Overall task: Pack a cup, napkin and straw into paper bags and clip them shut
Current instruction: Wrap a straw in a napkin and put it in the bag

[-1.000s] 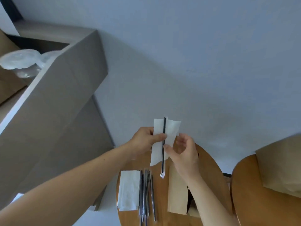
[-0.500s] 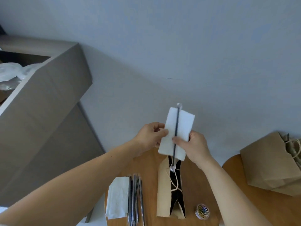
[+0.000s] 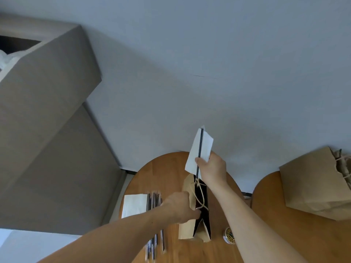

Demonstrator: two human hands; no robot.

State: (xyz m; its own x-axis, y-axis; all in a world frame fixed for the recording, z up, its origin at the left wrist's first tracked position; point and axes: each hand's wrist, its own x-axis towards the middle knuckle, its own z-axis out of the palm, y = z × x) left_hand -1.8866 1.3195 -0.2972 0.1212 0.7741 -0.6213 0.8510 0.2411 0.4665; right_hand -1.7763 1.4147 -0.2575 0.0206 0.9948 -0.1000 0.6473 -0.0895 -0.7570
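My right hand [image 3: 212, 170] pinches a white napkin [image 3: 204, 147] and a black straw [image 3: 199, 147] together, upright, just above the mouth of a brown paper bag [image 3: 187, 227]. The straw's lower tip reaches into the bag's dark opening. The bag stands open on the round wooden table [image 3: 165, 171], its string handles hanging at the mouth. My left hand [image 3: 180, 206] grips the bag's left rim and holds it open. No cup is visible in or near the bag.
A stack of white napkins [image 3: 133, 205] and several wrapped straws [image 3: 154, 238] lie left of the bag. A small tub of paper clips [image 3: 229, 235] sits to its right. Another brown paper bag [image 3: 313, 185] rests on a second wooden table. A large cardboard box [image 3: 43, 92] stands at left.
My left hand let go of the napkin and dropped to the bag's rim. My right hand now holds napkin and straw alone, above the bag's mouth.
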